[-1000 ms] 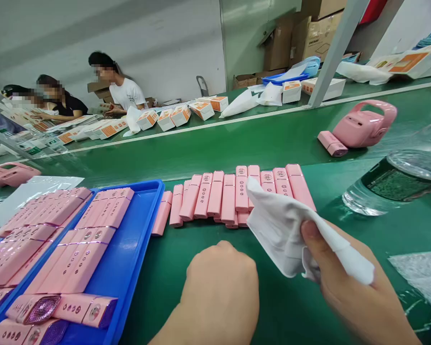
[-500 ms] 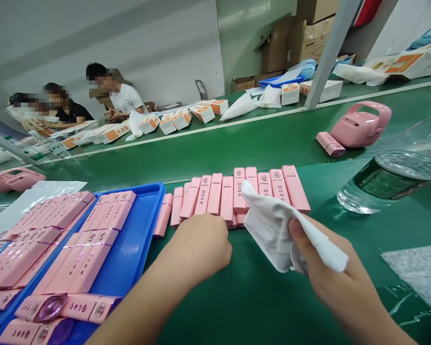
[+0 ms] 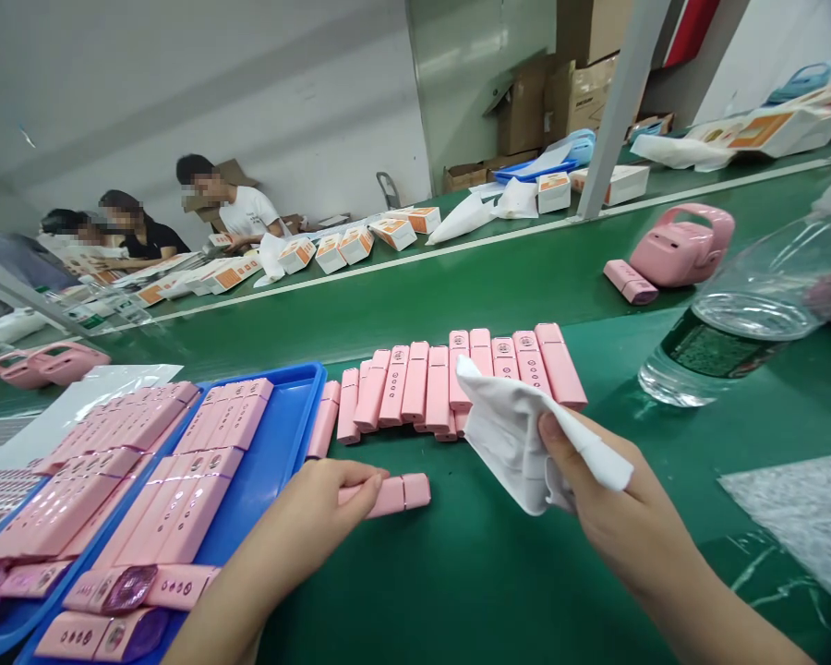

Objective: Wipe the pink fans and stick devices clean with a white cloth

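My left hand (image 3: pixel 329 508) grips one end of a slim pink microphone-like stick (image 3: pixel 398 494); its other end, crossed by a thin band, points right over the green work surface. A white cloth (image 3: pixel 516 429) is pinched in my right hand (image 3: pixel 602 480), thumb on top, with its loose corner pointing up and left. Behind both hands lies a row of similar pink sticks (image 3: pixel 391 388), some showing round button marks; the cloth covers part of the row. To the left, a blue tray (image 3: pixel 270 462) carries more pink sticks laid side by side.
On the right a tilted water bottle (image 3: pixel 720 346) stands near a piece of bubble wrap (image 3: pixel 796 517). Behind it sits a pink handled speaker-like device (image 3: pixel 679 254). White and orange boxes (image 3: pixel 356 242) line the far bench, where several people work. A grey post (image 3: pixel 616 120) rises there.
My left hand has drawn back from the row toward the lower left, and a pink stick now shows in it. My right hand with the cloth has shifted slightly left.
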A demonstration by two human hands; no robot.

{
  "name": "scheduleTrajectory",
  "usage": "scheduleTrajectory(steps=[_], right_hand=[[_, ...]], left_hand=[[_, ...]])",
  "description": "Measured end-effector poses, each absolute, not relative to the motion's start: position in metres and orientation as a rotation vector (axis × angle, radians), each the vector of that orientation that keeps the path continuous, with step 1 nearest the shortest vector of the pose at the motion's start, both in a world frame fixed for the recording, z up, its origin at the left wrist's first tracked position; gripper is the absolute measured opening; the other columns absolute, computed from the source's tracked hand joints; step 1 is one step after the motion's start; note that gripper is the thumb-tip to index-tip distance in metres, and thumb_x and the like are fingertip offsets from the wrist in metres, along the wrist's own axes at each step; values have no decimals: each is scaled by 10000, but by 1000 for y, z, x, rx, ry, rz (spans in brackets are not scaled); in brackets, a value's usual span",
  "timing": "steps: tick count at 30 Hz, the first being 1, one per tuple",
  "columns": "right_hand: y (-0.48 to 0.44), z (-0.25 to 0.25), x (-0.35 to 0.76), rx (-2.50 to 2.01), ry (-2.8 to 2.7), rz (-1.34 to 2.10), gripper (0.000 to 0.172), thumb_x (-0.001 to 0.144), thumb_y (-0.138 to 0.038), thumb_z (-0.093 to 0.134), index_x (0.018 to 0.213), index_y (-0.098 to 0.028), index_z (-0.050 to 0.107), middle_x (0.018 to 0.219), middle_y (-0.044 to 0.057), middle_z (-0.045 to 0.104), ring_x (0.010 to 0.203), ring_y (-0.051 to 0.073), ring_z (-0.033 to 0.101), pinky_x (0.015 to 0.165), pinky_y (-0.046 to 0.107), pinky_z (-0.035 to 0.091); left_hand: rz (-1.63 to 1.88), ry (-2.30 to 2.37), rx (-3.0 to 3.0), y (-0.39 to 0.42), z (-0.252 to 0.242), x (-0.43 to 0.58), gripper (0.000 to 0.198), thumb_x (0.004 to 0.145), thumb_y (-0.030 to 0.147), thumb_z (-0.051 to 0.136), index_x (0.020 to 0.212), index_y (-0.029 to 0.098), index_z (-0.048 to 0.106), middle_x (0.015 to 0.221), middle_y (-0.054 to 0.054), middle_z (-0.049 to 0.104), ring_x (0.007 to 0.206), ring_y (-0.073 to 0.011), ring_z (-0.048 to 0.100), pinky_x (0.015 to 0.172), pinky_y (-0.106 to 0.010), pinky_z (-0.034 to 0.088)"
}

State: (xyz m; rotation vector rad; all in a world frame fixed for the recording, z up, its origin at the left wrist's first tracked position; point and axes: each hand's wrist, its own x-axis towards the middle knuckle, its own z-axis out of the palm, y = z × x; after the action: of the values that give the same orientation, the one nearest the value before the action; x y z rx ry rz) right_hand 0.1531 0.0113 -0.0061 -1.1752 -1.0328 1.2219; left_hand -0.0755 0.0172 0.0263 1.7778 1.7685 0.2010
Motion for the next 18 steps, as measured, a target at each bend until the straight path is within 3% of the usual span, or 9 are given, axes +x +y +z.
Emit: scheduleTrajectory(steps=[2, 4, 8, 11, 14, 18], right_hand=[[10, -4, 153, -1183, -1031, 1231, 401, 792, -507, 559, 559, -213, 418, 527, -52, 289, 471, 100, 235, 430, 222, 249], [9, -2, 153, -1197, -1009, 1257, 386, 810, -480, 544, 564, -218, 403, 545, -50, 275, 487, 110, 223, 446, 231, 240], [9, -5, 154, -1210, -1043, 1263, 382, 821, -462, 528, 572, -218, 373, 561, -40, 258, 505, 120, 204, 439, 252, 185], [11, -7, 155, -1195, -1108, 1243, 412, 827, -483, 516, 564, -211, 354, 538, -42, 261, 500, 115, 205, 436, 251, 183], [13, -4, 153, -1159, -1059, 1263, 391, 821, -499, 526, 589, -203, 419, 539, -45, 279, 502, 100, 237, 432, 231, 211], [14, -1, 153, -1105, -797, 1253, 350, 756, -518, 608, 666, -190, 528, 571, -43, 315, 524, 91, 323, 435, 198, 296]], left_hand=[[135, 1774, 1783, 7, 23, -75, 347, 845, 412, 420, 986, 263, 700, 1069, 15, 689, 1009, -221, 614, 844, -274, 455], [100, 1808, 1827, -3, 21, -70, 357, 860, 405, 393, 1059, 289, 666, 1118, 27, 668, 1051, -209, 597, 886, -274, 446], [87, 1862, 2047, -23, 12, -58, 357, 888, 345, 336, 1077, 315, 638, 1003, 4, 697, 879, -179, 647, 780, -242, 484], [69, 1872, 2199, -36, 3, -53, 343, 847, 257, 394, 1116, 302, 603, 915, -16, 679, 745, -164, 642, 648, -217, 477], [137, 1867, 2108, -37, 4, -52, 348, 799, 207, 428, 1086, 290, 605, 948, -10, 664, 795, -173, 631, 669, -232, 465], [566, 1820, 1602, -22, 26, -42, 257, 728, 363, 589, 959, 275, 657, 944, 10, 687, 852, -191, 618, 739, -233, 459]])
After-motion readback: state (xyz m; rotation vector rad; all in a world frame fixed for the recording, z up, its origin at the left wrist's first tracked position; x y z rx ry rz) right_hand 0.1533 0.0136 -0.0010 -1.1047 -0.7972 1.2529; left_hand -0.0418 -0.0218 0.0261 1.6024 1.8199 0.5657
